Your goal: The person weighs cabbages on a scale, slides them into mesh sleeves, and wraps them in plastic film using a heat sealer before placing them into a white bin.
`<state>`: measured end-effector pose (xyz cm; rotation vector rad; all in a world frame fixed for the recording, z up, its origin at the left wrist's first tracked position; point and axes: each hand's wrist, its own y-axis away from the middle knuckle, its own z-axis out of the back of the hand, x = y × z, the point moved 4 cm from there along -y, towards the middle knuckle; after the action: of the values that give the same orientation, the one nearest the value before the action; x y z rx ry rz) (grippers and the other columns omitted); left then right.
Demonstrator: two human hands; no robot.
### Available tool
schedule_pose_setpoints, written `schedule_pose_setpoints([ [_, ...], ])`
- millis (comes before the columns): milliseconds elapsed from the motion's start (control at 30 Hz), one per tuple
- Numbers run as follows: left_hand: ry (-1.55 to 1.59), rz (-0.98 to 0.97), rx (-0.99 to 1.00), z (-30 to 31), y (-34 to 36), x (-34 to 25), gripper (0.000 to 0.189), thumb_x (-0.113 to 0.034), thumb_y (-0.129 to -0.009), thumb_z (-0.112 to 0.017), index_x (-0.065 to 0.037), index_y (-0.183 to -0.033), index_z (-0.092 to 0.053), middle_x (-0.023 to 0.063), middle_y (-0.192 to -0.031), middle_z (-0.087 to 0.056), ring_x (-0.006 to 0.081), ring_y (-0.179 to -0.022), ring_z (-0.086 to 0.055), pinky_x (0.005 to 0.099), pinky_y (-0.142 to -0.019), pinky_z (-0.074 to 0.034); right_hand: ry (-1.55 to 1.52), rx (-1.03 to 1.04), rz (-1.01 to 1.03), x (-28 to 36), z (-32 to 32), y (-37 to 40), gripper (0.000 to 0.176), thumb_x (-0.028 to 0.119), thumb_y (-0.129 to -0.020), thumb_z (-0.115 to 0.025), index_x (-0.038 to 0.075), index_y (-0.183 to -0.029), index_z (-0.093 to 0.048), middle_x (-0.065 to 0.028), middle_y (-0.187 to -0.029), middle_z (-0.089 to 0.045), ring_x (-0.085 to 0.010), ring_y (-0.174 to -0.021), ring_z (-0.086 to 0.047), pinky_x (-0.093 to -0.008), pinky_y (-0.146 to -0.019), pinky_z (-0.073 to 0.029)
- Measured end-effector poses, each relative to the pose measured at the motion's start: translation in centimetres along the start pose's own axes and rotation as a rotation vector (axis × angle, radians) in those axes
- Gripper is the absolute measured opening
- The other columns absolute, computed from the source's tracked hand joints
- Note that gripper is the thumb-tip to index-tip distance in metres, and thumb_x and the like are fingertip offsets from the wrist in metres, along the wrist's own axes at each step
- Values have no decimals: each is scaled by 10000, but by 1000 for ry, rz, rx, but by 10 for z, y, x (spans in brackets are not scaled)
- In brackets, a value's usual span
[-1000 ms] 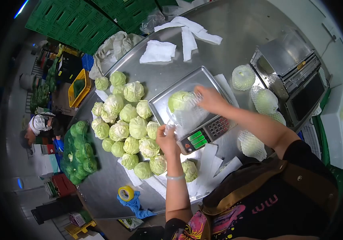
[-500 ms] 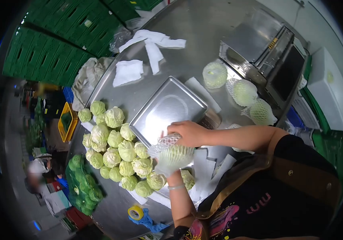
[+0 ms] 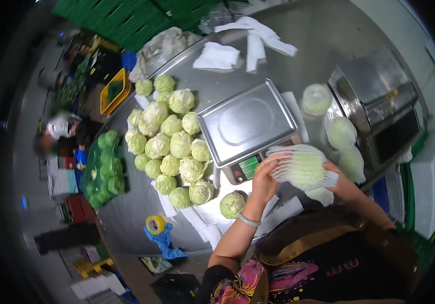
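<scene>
Between my two hands is a pale green cabbage (image 3: 306,169) covered by a white foam net. My left hand (image 3: 265,177), with a bangle at its wrist, grips the net's left end. On the other side, my right hand (image 3: 340,183) holds the cabbage's right end, its fingers partly hidden behind it. Just beyond my left hand stands a weighing scale (image 3: 248,166) with a lit green display and a bare steel tray (image 3: 248,119). A single unwrapped cabbage (image 3: 232,204) lies left of my left forearm. More netted cabbages (image 3: 341,133) sit beyond my right hand.
A heap of bare cabbages (image 3: 171,147) covers the table left of the scale. A green net bag of cabbages (image 3: 103,169) lies at the left edge. Yellow tape (image 3: 155,224) rests by a blue glove (image 3: 162,240). At right is a steel wrapping machine (image 3: 379,96). Another person (image 3: 58,129) is far left.
Both hands have carried the netted cabbage rightward, from over the scale's tray to its near right side. The net now stretches over the cabbage. The view has shifted too, uncovering the scale's display.
</scene>
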<state>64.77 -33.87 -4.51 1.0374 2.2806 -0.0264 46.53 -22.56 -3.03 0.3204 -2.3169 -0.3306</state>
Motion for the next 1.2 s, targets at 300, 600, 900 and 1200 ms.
schedule_pose_setpoints([
  [300,-1351,-866,-1307,227,13,-246,682,-174,-778,-753,-27,-1353,-417,199,-1341,-451,307,-1224,-458,409,-1042,-355,1643,-333,172,36,99,-32,940,318,-587,-853,98,-1375,-391,-175,-1355,-428,-373,-1258,-417,-484,-1012,-410],
  [600,-2212,-462,-1190,272,-46,-331,843,-440,-677,-808,9,-1304,-468,198,-1144,-601,367,-1104,-554,440,-968,-419,2146,-77,-169,37,47,-87,850,359,-594,-837,98,-1317,-474,-170,-1361,-429,-389,-1236,-413,-489,-970,-429],
  [900,-2138,400,-1145,285,-116,-334,1064,-612,-594,-768,79,-1308,-391,212,-1228,-592,307,-1088,-612,409,-904,-482,1955,40,469,83,-1,-186,409,185,-779,-696,40,-1149,-595,-129,-1237,-556,-332,-1138,-529,-420,-951,-452],
  [1200,-1784,-116,-1015,240,-101,-349,934,-364,-558,-868,30,-1286,-434,236,-1102,-636,350,-981,-638,396,-860,-497,1987,-193,657,140,58,-381,258,81,-822,-578,68,-1078,-602,-88,-1092,-614,-296,-1068,-551,-391,-876,-481],
])
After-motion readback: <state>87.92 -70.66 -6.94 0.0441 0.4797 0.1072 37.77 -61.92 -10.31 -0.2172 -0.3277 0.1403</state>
